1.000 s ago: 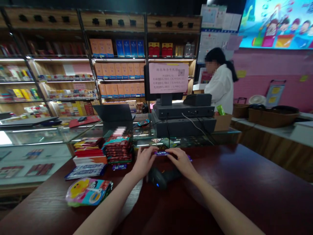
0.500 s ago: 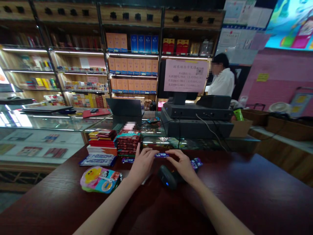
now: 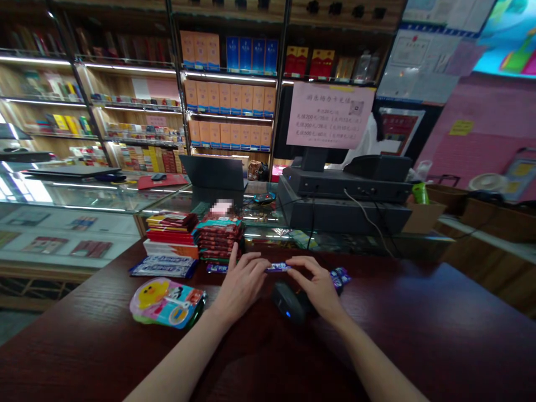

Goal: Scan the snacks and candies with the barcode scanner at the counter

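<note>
A small purple snack packet (image 3: 278,267) lies level between my hands, just above or on the dark table. My left hand (image 3: 245,279) pinches its left end, with the index finger raised. The right end is between the thumb and fingers of my right hand (image 3: 313,282). Below the packet, close to my right hand, rests a black barcode scanner (image 3: 288,303) with a blue light. Another purple packet (image 3: 216,268) lies left of my left hand, partly covered by it. More purple packets (image 3: 340,276) show beyond my right hand.
Left of my hands are a stack of brown-red packets (image 3: 220,240), a pile of red and yellow packs (image 3: 171,234), blue-white packets (image 3: 164,267) and a yellow-duck pack (image 3: 167,302). Behind stand a glass counter (image 3: 259,234), a laptop (image 3: 214,172) and a monitor with a pink sign (image 3: 329,114).
My view has shifted slightly, and both hands keep hold of the packet with little movement. The person behind the monitor has moved left and is now mostly hidden by it.
</note>
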`<state>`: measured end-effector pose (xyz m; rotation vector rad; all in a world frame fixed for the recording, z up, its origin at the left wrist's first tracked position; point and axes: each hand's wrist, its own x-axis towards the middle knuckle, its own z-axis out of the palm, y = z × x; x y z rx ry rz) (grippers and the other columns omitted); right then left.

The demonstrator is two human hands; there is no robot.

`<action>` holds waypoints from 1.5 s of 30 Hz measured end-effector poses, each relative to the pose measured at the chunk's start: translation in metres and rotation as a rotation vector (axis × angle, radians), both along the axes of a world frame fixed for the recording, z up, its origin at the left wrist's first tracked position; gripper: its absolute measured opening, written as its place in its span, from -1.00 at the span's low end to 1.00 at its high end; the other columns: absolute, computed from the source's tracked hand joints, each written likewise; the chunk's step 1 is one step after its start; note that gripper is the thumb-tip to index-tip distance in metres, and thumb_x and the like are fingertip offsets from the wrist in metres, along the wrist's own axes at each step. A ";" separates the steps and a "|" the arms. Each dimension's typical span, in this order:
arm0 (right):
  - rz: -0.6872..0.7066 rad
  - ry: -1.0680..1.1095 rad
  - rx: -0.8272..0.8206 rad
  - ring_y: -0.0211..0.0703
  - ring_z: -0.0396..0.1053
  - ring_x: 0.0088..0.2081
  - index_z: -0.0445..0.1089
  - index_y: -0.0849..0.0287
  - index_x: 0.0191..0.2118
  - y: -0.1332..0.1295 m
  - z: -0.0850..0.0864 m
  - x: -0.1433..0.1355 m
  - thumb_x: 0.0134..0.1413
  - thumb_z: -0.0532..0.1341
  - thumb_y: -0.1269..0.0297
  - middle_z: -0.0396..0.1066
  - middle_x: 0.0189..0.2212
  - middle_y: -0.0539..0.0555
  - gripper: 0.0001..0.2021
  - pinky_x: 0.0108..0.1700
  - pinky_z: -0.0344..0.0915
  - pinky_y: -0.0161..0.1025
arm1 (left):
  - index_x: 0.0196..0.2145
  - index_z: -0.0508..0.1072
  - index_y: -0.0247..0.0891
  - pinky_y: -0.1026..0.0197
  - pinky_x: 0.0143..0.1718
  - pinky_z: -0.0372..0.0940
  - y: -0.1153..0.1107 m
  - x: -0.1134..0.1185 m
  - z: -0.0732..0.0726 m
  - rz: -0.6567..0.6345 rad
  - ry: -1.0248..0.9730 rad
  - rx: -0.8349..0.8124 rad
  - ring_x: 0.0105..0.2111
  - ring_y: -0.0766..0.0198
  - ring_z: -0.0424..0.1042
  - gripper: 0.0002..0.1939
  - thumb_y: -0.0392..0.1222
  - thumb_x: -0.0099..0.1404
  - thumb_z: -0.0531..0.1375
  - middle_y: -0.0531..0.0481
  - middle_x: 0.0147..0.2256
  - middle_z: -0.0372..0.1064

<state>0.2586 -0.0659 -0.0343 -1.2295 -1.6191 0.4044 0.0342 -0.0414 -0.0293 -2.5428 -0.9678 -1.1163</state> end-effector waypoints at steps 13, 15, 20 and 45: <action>0.017 0.044 -0.069 0.00 0.43 -0.06 0.56 0.03 -0.21 -0.001 -0.001 -0.001 0.11 0.30 0.14 0.51 -0.17 0.08 -0.84 0.11 0.28 -0.01 | -0.08 0.43 -0.12 -0.33 0.38 -0.46 0.002 -0.004 -0.001 -0.043 -0.031 -0.029 0.04 0.20 0.40 -0.85 -0.23 0.40 0.15 0.10 -0.17 0.55; 0.016 0.038 -0.076 -0.01 0.43 -0.06 0.56 0.03 -0.21 -0.001 -0.001 -0.001 0.12 0.29 0.14 0.51 -0.17 0.08 -0.84 0.10 0.28 -0.01 | -0.09 0.43 -0.12 -0.32 0.38 -0.48 0.002 -0.005 -0.001 -0.049 -0.041 -0.044 0.03 0.21 0.41 -0.86 -0.23 0.40 0.16 0.12 -0.19 0.55; 0.008 0.025 -0.079 -0.02 0.44 -0.08 0.55 0.03 -0.21 -0.003 0.000 0.000 0.14 0.28 0.13 0.51 -0.18 0.07 -0.83 0.08 0.29 -0.03 | -0.10 0.44 -0.12 -0.28 0.39 -0.45 0.001 -0.005 -0.001 -0.054 -0.050 -0.078 0.04 0.22 0.41 -0.86 -0.21 0.40 0.16 0.11 -0.19 0.55; 0.019 -0.222 -0.142 0.01 0.44 0.01 0.55 0.05 -0.07 -0.003 0.011 0.054 0.14 0.19 0.18 0.54 -0.06 0.10 -0.71 0.13 0.28 0.04 | -0.16 0.46 -0.11 -0.33 0.38 -0.35 0.003 -0.011 -0.001 0.096 -0.100 -0.045 0.01 0.16 0.42 -0.89 -0.21 0.39 0.15 0.06 -0.17 0.55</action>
